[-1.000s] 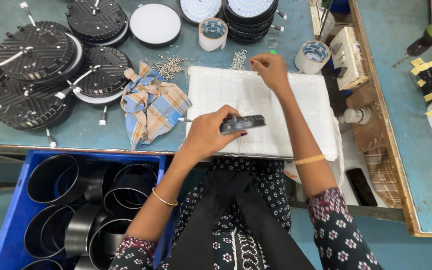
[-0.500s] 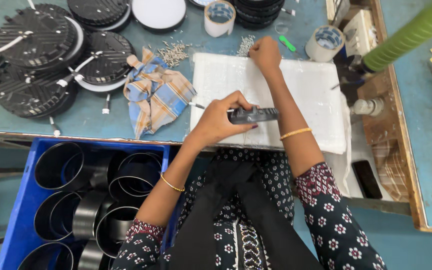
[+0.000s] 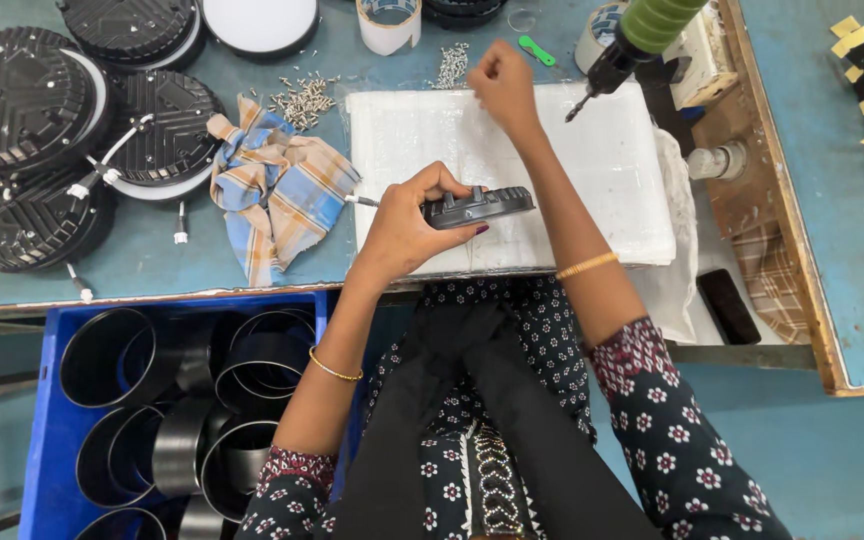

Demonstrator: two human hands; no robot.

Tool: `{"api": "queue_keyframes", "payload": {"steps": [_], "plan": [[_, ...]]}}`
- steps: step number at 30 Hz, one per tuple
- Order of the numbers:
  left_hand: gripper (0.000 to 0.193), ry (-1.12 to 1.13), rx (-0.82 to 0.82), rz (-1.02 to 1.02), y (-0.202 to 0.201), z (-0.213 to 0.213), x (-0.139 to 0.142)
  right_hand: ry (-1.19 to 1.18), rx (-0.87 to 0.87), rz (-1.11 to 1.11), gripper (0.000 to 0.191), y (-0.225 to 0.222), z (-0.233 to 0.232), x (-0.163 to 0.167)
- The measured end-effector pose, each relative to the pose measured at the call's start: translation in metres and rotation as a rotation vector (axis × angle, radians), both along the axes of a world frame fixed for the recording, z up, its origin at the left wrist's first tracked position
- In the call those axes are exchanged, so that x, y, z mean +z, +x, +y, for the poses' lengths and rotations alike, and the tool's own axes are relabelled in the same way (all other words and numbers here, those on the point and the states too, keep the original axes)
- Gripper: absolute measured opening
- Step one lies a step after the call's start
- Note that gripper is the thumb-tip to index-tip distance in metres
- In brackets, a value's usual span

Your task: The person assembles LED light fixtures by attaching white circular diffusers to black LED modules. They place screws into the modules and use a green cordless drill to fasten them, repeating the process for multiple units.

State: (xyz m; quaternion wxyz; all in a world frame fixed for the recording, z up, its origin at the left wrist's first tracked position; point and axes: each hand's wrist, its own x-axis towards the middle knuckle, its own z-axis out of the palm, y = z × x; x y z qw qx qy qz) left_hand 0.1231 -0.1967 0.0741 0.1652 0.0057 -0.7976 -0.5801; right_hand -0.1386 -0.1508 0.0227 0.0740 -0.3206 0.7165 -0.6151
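Single head cam, looking steeply down, close over the white mat [image 3: 512, 180] and blue crate [image 3: 52, 420].

On the surface [image 3: 182, 275] a foam pad [image 3: 422, 140] lies in the middle, a folded cloth [image 3: 277, 185] just left of it; round housings [image 3: 42, 140] crowd the far left; loose screws [image 3: 304, 100] lie behind the cloth; a tape roll [image 3: 389, 22] stands behind the pad; a crate [image 3: 47, 440] of metal rings [image 3: 107, 355] sits below the near edge; a hanging screwdriver [image 3: 637, 40] is over the pad's far right corner.

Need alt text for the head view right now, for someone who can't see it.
The left hand holds a black round finned part edge-on over a white pad, while the right hand, closed, reaches toward loose screws. A green-handled screwdriver hangs nearby.
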Motion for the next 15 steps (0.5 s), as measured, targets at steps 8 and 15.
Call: {"api": "queue_keyframes", "payload": {"steps": [8,15], "plan": [[0.039,-0.002,-0.003,-0.026,-0.003,-0.002,0.008,-0.027,0.261,-0.23,0.016,0.039,0.088,0.012],[0.038,-0.118,0.011,-0.006,-0.012,-0.002,0.01,0.066,0.351,-0.135,0.016,0.078,0.151,0.076]]}}
